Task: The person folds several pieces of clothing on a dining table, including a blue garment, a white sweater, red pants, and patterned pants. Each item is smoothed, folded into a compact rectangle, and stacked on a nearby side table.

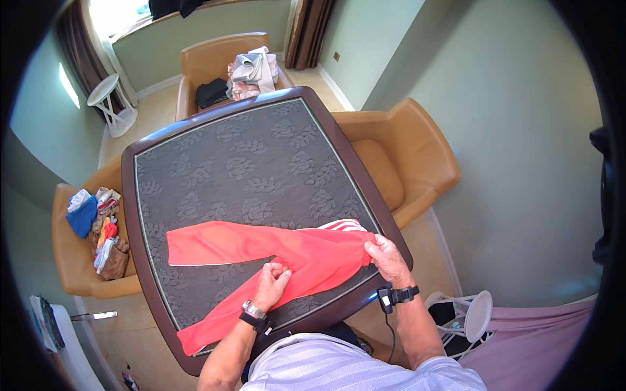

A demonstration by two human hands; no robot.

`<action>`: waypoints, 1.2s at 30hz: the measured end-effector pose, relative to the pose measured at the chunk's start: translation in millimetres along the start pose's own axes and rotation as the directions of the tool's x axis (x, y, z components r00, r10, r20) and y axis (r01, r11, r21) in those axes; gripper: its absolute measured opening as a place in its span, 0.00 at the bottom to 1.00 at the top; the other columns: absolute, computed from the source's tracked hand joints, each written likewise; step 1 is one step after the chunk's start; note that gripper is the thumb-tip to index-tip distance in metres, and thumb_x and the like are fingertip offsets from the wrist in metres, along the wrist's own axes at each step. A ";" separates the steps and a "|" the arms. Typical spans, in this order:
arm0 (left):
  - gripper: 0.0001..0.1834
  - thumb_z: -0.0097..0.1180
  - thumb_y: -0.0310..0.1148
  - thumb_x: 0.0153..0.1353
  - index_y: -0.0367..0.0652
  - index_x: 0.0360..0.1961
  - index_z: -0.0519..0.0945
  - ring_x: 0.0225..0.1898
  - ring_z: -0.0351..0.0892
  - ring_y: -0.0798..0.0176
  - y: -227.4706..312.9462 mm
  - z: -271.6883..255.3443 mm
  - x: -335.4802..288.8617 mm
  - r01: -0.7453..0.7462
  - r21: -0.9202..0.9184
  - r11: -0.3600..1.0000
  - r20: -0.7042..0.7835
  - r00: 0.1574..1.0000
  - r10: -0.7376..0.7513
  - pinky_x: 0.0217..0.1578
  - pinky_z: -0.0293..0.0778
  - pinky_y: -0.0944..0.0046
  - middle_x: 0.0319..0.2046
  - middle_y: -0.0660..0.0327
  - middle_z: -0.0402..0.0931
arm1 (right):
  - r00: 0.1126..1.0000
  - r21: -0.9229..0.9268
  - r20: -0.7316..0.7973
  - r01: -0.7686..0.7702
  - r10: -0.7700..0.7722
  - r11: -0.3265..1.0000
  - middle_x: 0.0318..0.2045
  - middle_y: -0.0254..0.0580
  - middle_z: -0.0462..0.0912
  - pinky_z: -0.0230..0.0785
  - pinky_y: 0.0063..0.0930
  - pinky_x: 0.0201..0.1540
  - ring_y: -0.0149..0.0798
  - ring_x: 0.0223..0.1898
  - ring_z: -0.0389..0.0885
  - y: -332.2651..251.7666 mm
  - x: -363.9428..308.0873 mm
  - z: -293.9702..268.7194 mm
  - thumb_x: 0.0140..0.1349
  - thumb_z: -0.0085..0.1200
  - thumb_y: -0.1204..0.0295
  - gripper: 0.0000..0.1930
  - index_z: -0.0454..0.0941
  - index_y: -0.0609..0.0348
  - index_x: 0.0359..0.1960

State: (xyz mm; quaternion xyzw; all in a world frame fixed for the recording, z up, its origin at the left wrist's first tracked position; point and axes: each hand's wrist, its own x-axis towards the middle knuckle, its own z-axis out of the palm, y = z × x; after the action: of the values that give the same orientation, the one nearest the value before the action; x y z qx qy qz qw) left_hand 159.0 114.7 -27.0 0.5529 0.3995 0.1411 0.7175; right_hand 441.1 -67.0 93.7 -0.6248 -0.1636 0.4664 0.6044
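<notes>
A pair of coral-red track pants [313,260] with white side stripes lies across the near part of the table. Its two legs spread apart to the left, and the waist end points right. My right hand [389,259] is closed on the waistband at the right edge of the table. Near where the legs part, my left hand [272,285] pinches the fabric between closed fingers. One leg's end reaches over the table's near left rim.
The dark table [241,163] has a patterned top and a brown rim. Tan armchairs stand around it; the far one holds folded clothes [254,72], the left one a clothes pile [101,228]. An empty-seated armchair [398,156] is at right. White stools [112,104] stand nearby.
</notes>
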 end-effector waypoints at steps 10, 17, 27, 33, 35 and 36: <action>0.10 0.66 0.20 0.66 0.45 0.42 0.77 0.30 0.73 0.76 31.2 31.9 -21.7 0.037 -0.378 0.925 -0.162 0.981 -0.106 0.34 0.74 0.72 0.28 0.75 0.71 | 0.969 0.080 0.241 -0.072 0.050 0.994 0.54 0.40 0.87 0.76 0.30 0.60 0.30 0.54 0.85 7.2 28.1 -41.3 0.73 0.60 0.75 0.20 0.74 0.63 0.64; 0.08 0.61 0.22 0.71 0.47 0.39 0.75 0.25 0.77 0.70 37.2 31.1 -49.2 -0.086 -0.411 0.908 -0.344 0.937 -0.067 0.30 0.76 0.68 0.26 0.70 0.73 | 0.952 -0.288 0.211 -0.156 0.222 0.945 0.45 0.43 0.89 0.79 0.29 0.50 0.31 0.43 0.85 42.9 52.9 -54.5 0.71 0.57 0.71 0.24 0.74 0.66 0.67; 0.08 0.62 0.24 0.71 0.49 0.39 0.76 0.22 0.68 0.77 26.0 26.1 -47.5 -0.058 -0.426 0.903 -0.403 0.906 -0.132 0.23 0.67 0.74 0.24 0.73 0.71 | 0.977 -0.334 0.055 -0.178 0.208 0.926 0.43 0.49 0.91 0.82 0.31 0.48 0.36 0.42 0.90 67.1 77.7 -47.3 0.69 0.62 0.65 0.21 0.80 0.64 0.59; 0.07 0.63 0.25 0.72 0.48 0.42 0.77 0.22 0.69 0.76 29.0 25.0 -47.2 -0.038 -0.404 0.914 -0.379 0.916 -0.130 0.24 0.68 0.73 0.24 0.72 0.73 | 0.971 -0.505 0.139 -0.100 0.195 0.857 0.46 0.56 0.90 0.81 0.34 0.51 0.43 0.46 0.90 71.1 68.8 -28.8 0.66 0.64 0.66 0.28 0.74 0.61 0.67; 0.06 0.63 0.26 0.72 0.48 0.43 0.77 0.22 0.70 0.75 29.5 24.7 -47.7 -0.035 -0.386 0.922 -0.376 0.919 -0.123 0.24 0.69 0.73 0.25 0.71 0.75 | 0.945 -0.370 0.250 -0.108 0.211 0.923 0.51 0.55 0.88 0.80 0.32 0.54 0.40 0.50 0.87 68.3 65.6 -23.9 0.65 0.62 0.73 0.33 0.68 0.61 0.72; 0.05 0.63 0.27 0.72 0.47 0.44 0.78 0.22 0.70 0.76 29.5 23.9 -47.7 -0.039 -0.371 0.928 -0.369 0.923 -0.109 0.25 0.69 0.73 0.25 0.71 0.76 | 0.937 -0.301 0.292 -0.100 0.192 0.948 0.52 0.53 0.87 0.79 0.32 0.54 0.39 0.51 0.86 65.5 63.6 -22.3 0.65 0.62 0.75 0.33 0.67 0.62 0.73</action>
State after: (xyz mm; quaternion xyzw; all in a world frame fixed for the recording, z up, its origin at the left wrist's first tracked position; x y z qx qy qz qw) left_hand 152.9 77.9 21.3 0.3612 0.5082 0.3063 0.7194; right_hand 467.5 -45.8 6.1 -0.6315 -0.2759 0.5769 0.4385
